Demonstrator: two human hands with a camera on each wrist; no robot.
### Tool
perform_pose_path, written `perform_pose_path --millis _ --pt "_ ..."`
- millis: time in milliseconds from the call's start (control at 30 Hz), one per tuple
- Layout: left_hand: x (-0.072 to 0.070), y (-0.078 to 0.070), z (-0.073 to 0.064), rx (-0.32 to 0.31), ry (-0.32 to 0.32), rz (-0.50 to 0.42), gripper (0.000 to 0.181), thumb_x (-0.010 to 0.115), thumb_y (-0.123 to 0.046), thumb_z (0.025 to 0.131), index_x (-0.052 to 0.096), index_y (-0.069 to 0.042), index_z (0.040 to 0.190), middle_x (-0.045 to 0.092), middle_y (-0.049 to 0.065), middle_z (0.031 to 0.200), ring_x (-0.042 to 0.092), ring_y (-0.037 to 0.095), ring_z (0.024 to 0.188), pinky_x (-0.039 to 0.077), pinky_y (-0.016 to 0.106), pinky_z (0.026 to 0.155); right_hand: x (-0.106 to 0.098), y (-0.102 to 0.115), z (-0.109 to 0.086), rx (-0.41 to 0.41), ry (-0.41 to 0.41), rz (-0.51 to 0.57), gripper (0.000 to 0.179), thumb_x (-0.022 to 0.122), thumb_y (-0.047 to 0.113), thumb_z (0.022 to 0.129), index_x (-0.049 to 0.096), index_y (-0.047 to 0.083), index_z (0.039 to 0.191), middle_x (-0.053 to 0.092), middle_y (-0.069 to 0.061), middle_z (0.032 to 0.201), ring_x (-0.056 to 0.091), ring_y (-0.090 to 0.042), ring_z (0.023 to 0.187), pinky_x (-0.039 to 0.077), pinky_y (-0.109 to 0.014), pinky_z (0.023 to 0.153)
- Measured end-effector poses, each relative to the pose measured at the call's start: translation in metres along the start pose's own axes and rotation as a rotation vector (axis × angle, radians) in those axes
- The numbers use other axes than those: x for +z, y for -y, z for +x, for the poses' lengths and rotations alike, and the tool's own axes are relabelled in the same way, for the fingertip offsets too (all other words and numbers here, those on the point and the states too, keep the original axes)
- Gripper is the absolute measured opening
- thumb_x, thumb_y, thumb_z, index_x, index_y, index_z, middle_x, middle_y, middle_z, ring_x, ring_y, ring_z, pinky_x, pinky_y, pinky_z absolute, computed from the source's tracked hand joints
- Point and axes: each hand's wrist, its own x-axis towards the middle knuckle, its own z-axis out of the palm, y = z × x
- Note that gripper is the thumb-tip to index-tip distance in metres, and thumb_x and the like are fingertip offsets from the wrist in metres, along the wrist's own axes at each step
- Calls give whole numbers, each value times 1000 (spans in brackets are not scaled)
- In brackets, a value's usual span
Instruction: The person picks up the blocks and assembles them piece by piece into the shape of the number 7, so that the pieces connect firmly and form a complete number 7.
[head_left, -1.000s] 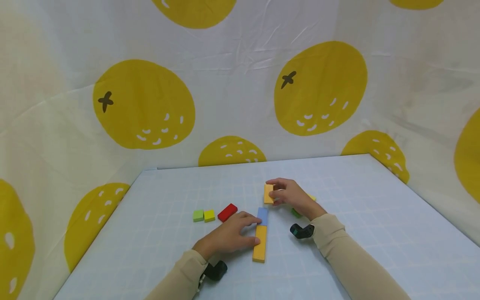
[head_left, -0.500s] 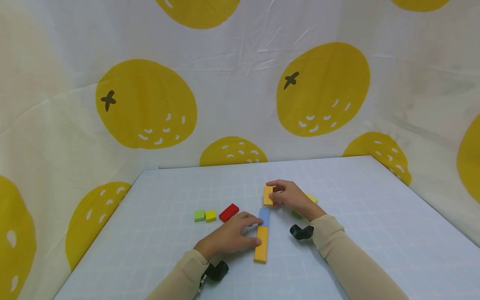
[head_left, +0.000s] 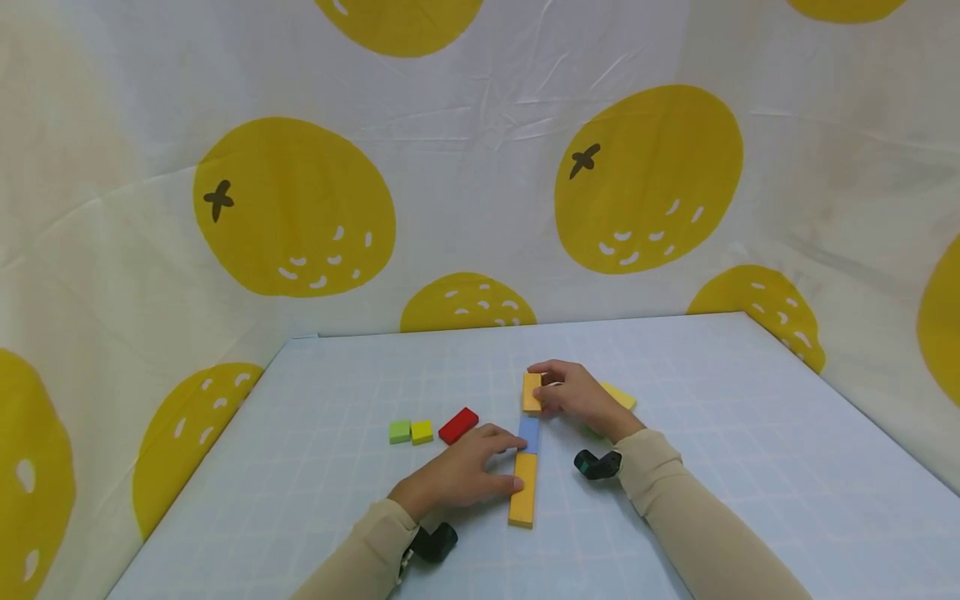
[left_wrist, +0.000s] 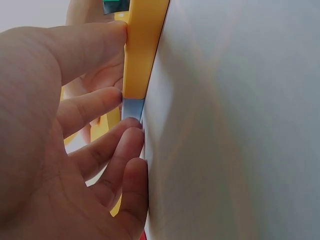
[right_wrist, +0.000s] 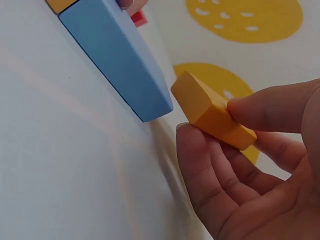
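My right hand [head_left: 585, 397] pinches a short orange wooden block [right_wrist: 215, 112] between thumb and fingers. It holds this block just beyond the far end of a blue block [right_wrist: 115, 55], with a small gap showing in the right wrist view. The blue block lies end to end with a longer orange block [head_left: 522, 492], forming a straight row on the table. Beside that row rests my left hand [head_left: 457, 468], its loosely extended fingers along the left side. The left thumb touches the long orange block, and the index fingertip is near where the two blocks meet.
Left of the row lie a red block [head_left: 458, 426], a small yellow block [head_left: 422, 431] and a light green block [head_left: 400, 431]. A yellow block [head_left: 621, 395] is partly hidden behind the right hand. The pale gridded table [head_left: 315, 467] meets a fruit-print curtain [head_left: 472, 183].
My right hand has shifted slightly left with the short orange block, bringing it more in line with the row. The left hand stays in place on the blocks.
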Motion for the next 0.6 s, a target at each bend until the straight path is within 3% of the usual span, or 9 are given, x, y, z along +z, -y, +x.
perform_pose_path --millis 600 --pt "1 1 1 -6 -7 8 56 74 -53 87 61 -34 137 54 -9 132 49 11 121 49 40 99 4 1 5 87 -24 -1 39 67 10 95 62 9 133 59 -14 112 66 -23 88 59 -34 80"
